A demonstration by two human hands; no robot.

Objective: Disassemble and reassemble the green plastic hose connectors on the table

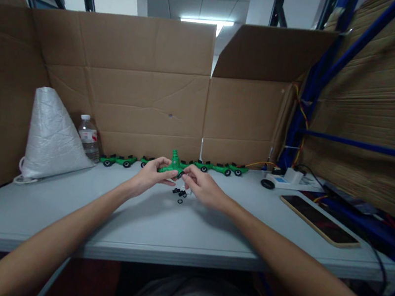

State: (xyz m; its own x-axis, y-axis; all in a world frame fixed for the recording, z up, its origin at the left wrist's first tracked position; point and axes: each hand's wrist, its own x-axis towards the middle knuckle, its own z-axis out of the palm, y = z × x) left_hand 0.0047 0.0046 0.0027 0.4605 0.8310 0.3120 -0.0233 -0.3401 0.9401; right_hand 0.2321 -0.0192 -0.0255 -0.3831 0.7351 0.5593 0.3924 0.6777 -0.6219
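Above the middle of the table, my left hand (151, 175) is closed on a green toy part (173, 165) with a raised, ridged end pointing up. My right hand (203, 186) touches the right side of this part, its thumb and fingers pinched near a small dark piece. What exactly it grips is too small to tell. Beneath the hands, several small black and white parts (180, 192) lie on the table, with a small black ring (180, 201) just in front of them. Behind, a row of green toy cars (119, 160) with black wheels stands along the cardboard wall.
A silvery bag (52, 137) and a plastic bottle (89, 138) stand at the left on the white table (168, 236). To the right are a phone (317, 219), a black round object (267, 184) and a power strip (299, 181) with cables. Cardboard walls (146, 90) enclose the sides and back.
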